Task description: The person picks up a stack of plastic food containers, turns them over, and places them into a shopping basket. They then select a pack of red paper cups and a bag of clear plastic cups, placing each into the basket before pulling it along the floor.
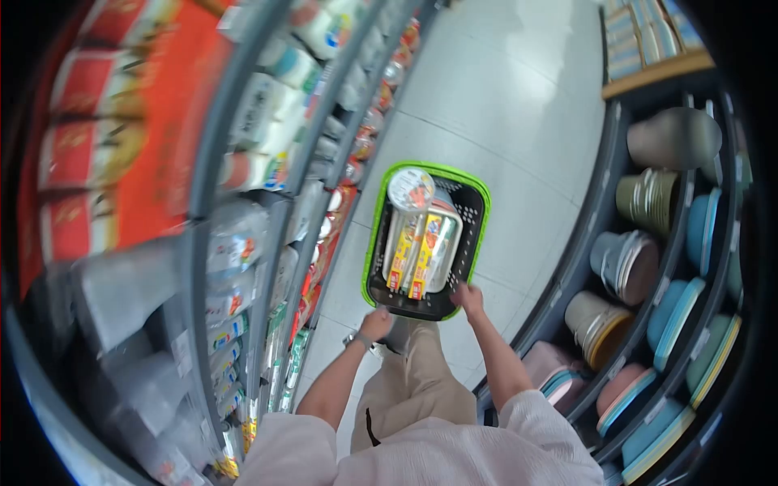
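Note:
A black shopping basket [472,235] with a bright green rim hangs in front of my legs above the aisle floor. My left hand [376,323] is closed at its near left corner, a watch on the wrist. At the near right corner, my right hand [468,298] grips the rim. Inside the basket lie a round tub with a printed lid [411,189], a pale rectangular tray [451,251], and two long packs with yellow and red labels, one of them a yellow-labelled pack [425,255] on the right. The fingers are partly hidden under the rim.
Shelves of packaged goods [275,113] run close along my left, with red packs [89,154] at the far left. Shelves on my right hold stacked buckets [624,263] and coloured basins [677,324]. Pale floor tiles [486,89] stretch ahead between them.

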The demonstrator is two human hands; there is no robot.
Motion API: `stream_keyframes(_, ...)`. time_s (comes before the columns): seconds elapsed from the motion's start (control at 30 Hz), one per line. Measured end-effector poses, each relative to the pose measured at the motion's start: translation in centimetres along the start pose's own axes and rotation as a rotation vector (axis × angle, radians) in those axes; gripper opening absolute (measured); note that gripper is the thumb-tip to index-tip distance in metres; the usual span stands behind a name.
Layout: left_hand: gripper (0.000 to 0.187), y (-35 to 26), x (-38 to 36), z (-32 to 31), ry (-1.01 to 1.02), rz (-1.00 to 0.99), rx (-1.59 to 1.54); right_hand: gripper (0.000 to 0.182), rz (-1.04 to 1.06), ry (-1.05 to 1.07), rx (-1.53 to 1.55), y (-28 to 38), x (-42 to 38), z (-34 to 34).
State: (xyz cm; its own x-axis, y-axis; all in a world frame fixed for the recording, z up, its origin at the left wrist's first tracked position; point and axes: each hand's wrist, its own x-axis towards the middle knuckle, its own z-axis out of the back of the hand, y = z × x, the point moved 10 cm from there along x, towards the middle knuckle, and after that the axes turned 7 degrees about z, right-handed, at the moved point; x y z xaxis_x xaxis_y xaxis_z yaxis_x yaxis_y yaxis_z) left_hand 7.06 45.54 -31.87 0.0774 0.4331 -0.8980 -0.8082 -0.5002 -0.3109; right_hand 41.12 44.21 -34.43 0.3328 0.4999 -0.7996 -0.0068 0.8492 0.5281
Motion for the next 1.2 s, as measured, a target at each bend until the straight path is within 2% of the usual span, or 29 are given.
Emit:
stream_keyframes(0.03,0.029,1.3,-2.9,0.2,-0.047,0.033,-0.064,0.035,0.019,-0.013,-0.102,-3.1,-1.5,2.1)
stream_keyframes(0.1,0.029,4.8,-6.4,-0.6,-0.163,0.012,-0.106,0.034,-0.097,-0.021,-0.031,-7.7,-6.1,5.5)
stream_keyframes(0.13,0.029,4.8,-9.0,0.2,-0.178,0.031,-0.109,0.032,-0.110,0.009,-0.052,-11.6,-7.0,7.0)
stream_keyframes(0.2,0.029,5.2,-13.7,2.3,-0.254,0.071,-0.148,0.032,-0.152,0.051,-0.064,-14.5,-10.7,9.7)
stream_keyframes(0.23,0.029,6.0,-16.7,2.8,-0.252,0.109,-0.153,0.032,-0.234,0.151,-0.150,-17.4,-11.3,11.1)
stream_keyframes(0.27,0.029,6.0,-17.8,2.3,-0.186,0.117,-0.118,0.029,-0.253,0.111,-0.124,-16.0,-13.2,11.7)
stream_keyframes(0.37,0.027,6.3,-23.0,3.7,-0.273,0.156,-0.348,0.029,-0.264,0.207,-0.164,-12.3,-15.1,11.7)
stream_keyframes(0.4,0.028,6.4,-23.7,3.9,-0.285,0.162,-0.286,0.030,-0.165,0.242,-0.219,-9.7,-15.1,11.3)
stream_keyframes(0.47,0.028,7.0,-25.6,5.1,-0.374,0.099,-0.351,0.033,0.041,0.307,-0.310,-3.9,-14.7,8.4)
stream_keyframes(0.53,0.029,8.1,-27.6,4.5,-0.452,0.045,-0.438,0.036,0.036,0.287,-0.267,0.5,-14.8,6.2)
stream_keyframes(0.57,0.028,9.5,-27.8,4.2,-0.486,0.040,-0.504,0.037,-0.006,0.321,-0.133,0.8,-13.5,4.8)
stream_keyframes(0.63,0.026,12.8,-28.7,3.8,-0.547,0.037,-0.603,0.038,0.070,0.341,-0.146,5.3,-13.1,2.1)
stream_keyframes(0.7,0.026,15.0,-30.5,3.2,-0.668,0.072,-0.485,0.038,0.144,0.352,-0.180,9.6,-13.7,0.2)
stream_keyframes(0.77,0.028,16.7,-33.0,3.2,-0.714,0.085,-0.506,0.038,0.331,0.506,-0.218,13.3,-13.0,-3.5)
stream_keyframes(0.87,0.033,19.8,-35.5,1.3,-0.778,0.144,-0.535,0.040,0.393,0.545,-0.271,18.8,-17.6,-6.8)
stream_keyframes(0.9,0.035,20.8,-36.3,1.3,-0.829,0.182,-0.543,0.041,0.392,0.542,-0.216,19.7,-18.5,-7.6)
stream_keyframes(0.97,0.037,21.1,-37.6,1.5,-0.827,0.087,-0.468,0.042,0.357,0.555,-0.227,21.4,-20.5,-9.8)
stream_keyframes(1.03,0.036,22.5,-38.2,0.9,-0.906,0.130,-0.477,0.039,0.380,0.575,-0.240,22.7,-23.4,-12.0)
stream_keyframes(1.1,0.035,23.3,-38.4,1.3,-0.893,0.093,-0.472,0.037,0.445,0.576,-0.288,23.5,-27.6,-14.0)
stream_keyframes(1.17,0.033,25.6,-39.3,1.5,-0.910,0.117,-0.757,0.034,0.424,0.601,-0.301,22.4,-30.7,-16.6)
stream_keyframes(1.2,0.033,26.2,-39.6,2.1,-0.933,0.084,-0.799,0.034,0.441,0.658,-0.343,22.1,-33.7,-18.0)
